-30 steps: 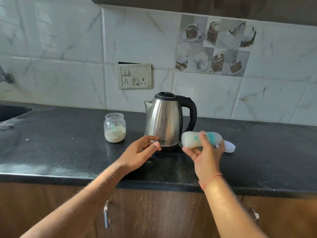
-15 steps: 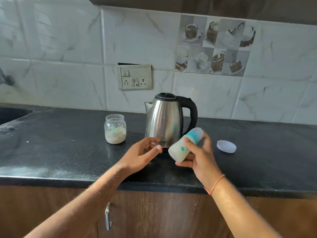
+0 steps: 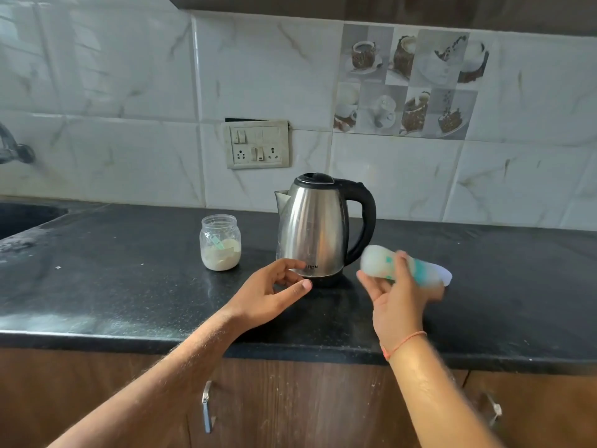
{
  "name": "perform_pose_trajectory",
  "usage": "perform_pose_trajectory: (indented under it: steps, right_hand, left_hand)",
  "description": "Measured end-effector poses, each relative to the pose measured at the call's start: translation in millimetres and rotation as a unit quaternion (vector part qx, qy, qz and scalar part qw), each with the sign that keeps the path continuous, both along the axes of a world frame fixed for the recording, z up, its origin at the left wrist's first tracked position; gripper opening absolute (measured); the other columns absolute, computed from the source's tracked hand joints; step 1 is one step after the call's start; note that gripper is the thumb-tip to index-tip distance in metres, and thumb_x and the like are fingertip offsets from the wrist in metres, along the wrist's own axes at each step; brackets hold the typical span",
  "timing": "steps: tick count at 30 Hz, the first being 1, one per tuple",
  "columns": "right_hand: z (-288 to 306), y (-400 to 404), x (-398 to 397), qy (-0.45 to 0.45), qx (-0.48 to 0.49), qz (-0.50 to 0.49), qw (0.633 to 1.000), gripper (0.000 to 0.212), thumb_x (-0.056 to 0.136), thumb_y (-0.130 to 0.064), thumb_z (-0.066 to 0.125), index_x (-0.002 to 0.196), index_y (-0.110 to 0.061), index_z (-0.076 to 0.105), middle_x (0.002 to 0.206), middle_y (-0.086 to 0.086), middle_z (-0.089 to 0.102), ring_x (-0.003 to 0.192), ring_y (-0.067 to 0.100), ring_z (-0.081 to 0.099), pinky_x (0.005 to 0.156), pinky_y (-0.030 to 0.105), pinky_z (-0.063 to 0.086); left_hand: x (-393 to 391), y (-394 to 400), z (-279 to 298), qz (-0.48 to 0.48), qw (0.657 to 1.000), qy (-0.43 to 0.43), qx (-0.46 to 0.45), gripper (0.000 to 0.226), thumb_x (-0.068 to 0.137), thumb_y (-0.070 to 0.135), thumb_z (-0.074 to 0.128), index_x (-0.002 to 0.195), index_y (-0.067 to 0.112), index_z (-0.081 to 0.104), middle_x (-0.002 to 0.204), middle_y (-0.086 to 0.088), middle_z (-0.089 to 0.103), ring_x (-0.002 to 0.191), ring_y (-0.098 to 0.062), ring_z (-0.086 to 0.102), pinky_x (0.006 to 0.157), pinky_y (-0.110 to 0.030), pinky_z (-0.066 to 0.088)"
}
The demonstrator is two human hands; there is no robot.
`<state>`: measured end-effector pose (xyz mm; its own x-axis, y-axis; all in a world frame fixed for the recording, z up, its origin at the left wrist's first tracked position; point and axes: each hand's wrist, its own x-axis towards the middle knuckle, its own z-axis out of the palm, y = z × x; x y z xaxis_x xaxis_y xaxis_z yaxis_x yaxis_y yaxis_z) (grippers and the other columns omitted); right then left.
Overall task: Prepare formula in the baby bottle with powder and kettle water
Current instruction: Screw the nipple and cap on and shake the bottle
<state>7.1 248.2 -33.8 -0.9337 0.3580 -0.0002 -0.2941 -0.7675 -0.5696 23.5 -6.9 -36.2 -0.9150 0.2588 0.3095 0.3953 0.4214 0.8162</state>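
We see right hand [image 3: 399,297] gripping blurred baby bottle [image 3: 384,263] sideways; left hand [image 3: 273,291] loosely open, empty, beside kettle [image 3: 315,229]; jar [image 3: 220,242] part-full of powder.

A: Where do we find the kettle [image 3: 315,231]?
B: On the bench [image 3: 113,276], near its middle, below the socket plate [image 3: 257,144] on the wall. We see the jar [image 3: 220,242] just to its left, apart from it.
A: And our hands?
B: Our left hand [image 3: 269,294] sits before the kettle's base. Our right hand [image 3: 399,302] is right of the kettle, over the bench, with the bottle [image 3: 391,263] lying sideways in it. The sink [image 3: 19,215] lies far left.
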Motion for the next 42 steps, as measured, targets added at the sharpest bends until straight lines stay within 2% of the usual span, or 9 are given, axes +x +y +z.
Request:
perform_pose_trajectory:
  steps: [3, 8, 13, 17, 22, 26, 31, 35, 42]
  right_hand:
    - [1.4, -11.1, 8.8, 0.011, 0.231, 0.135, 0.964, 0.069, 0.096, -0.020, 0.081, 0.149, -0.042, 0.041, 0.137, 0.011, 0.060, 0.114, 0.042, 0.075, 0.076, 0.063, 0.066]
    - [-1.9, -3.8, -4.4, -0.007, -0.078, -0.029, 0.996, 0.088, 0.081, -0.031, 0.096, 0.149, -0.030, 0.040, 0.147, 0.016, 0.061, 0.116, 0.036, 0.076, 0.078, 0.057, 0.068]
    - [5.4, -20.1, 10.5, -0.005, 0.262, 0.131, 0.956, 0.068, 0.095, -0.020, 0.082, 0.146, -0.041, 0.044, 0.135, 0.011, 0.062, 0.109, 0.043, 0.077, 0.070, 0.060, 0.066]
    - [3.2, -11.6, 1.8, -0.015, -0.027, -0.025, 0.999, 0.074, 0.097, -0.020, 0.081, 0.153, -0.032, 0.034, 0.146, 0.015, 0.058, 0.117, 0.038, 0.073, 0.072, 0.053, 0.068]
    - [5.5, -18.5, 14.5, 0.000, 0.272, 0.131, 0.953, 0.067, 0.097, -0.020, 0.079, 0.149, -0.042, 0.041, 0.134, 0.009, 0.061, 0.112, 0.040, 0.075, 0.073, 0.061, 0.067]
    - [0.5, -10.9, 6.4, 0.000, -0.039, -0.058, 0.998, 0.071, 0.099, -0.022, 0.078, 0.153, -0.032, 0.032, 0.144, 0.015, 0.057, 0.118, 0.038, 0.073, 0.072, 0.052, 0.068]
    - [0.9, -13.1, 14.9, -0.010, 0.274, 0.145, 0.951, 0.065, 0.098, -0.022, 0.080, 0.148, -0.040, 0.043, 0.136, 0.013, 0.060, 0.115, 0.043, 0.074, 0.078, 0.067, 0.065]
    - [-3.7, -5.9, 3.5, -0.007, -0.028, -0.043, 0.999, 0.075, 0.093, -0.025, 0.086, 0.151, -0.028, 0.039, 0.145, 0.018, 0.059, 0.116, 0.042, 0.075, 0.076, 0.058, 0.067]
    - [4.4, -4.1, 7.7, -0.019, 0.047, 0.032, 0.998, 0.064, 0.099, -0.023, 0.079, 0.153, -0.021, 0.045, 0.137, 0.017, 0.065, 0.111, 0.041, 0.078, 0.073, 0.060, 0.067]
  left_hand:
    - [-1.5, -0.1, 0.4, 0.001, 1.000, 0.001, -0.006, 0.060, 0.088, 0.071, 0.071, 0.140, 0.041, 0.062, 0.119, 0.014, 0.080, 0.112, -0.007, 0.076, 0.105, -0.043, 0.060]
    - [-2.5, -0.7, -0.3, -0.003, 1.000, 0.005, 0.006, 0.060, 0.089, 0.068, 0.073, 0.140, 0.039, 0.062, 0.120, 0.013, 0.080, 0.113, -0.009, 0.076, 0.105, -0.046, 0.061]
    - [-4.1, -0.1, 0.1, -0.012, 1.000, 0.001, -0.004, 0.048, 0.098, 0.052, 0.077, 0.141, 0.036, 0.063, 0.119, 0.013, 0.080, 0.110, -0.006, 0.076, 0.104, -0.041, 0.060]
    - [-2.5, 0.7, 0.7, -0.015, 1.000, 0.008, -0.009, 0.041, 0.101, 0.044, 0.076, 0.139, 0.037, 0.065, 0.117, 0.015, 0.080, 0.110, -0.003, 0.075, 0.101, -0.031, 0.059]
    - [-1.7, 0.9, 0.8, -0.016, 1.000, 0.008, 0.000, 0.047, 0.095, 0.054, 0.078, 0.137, 0.036, 0.067, 0.116, 0.014, 0.080, 0.109, -0.006, 0.076, 0.101, -0.036, 0.061]
    - [-0.7, 0.2, 1.4, -0.017, 1.000, 0.011, -0.007, 0.038, 0.101, 0.042, 0.078, 0.137, 0.035, 0.067, 0.116, 0.016, 0.081, 0.108, -0.005, 0.076, 0.101, -0.034, 0.061]
    - [0.1, 1.2, -1.6, -0.022, 1.000, 0.020, -0.007, 0.042, 0.097, 0.048, 0.078, 0.136, 0.035, 0.069, 0.115, 0.014, 0.081, 0.108, -0.007, 0.076, 0.096, -0.035, 0.061]
    - [-1.7, 0.1, -2.4, -0.022, 1.000, 0.019, -0.008, 0.035, 0.101, 0.040, 0.079, 0.135, 0.035, 0.069, 0.114, 0.016, 0.081, 0.108, -0.005, 0.075, 0.092, -0.029, 0.060]
    - [-2.3, -0.6, -2.0, -0.025, 0.999, 0.023, -0.014, 0.030, 0.100, 0.041, 0.080, 0.129, 0.037, 0.072, 0.114, 0.017, 0.081, 0.110, -0.005, 0.074, 0.090, -0.025, 0.058]
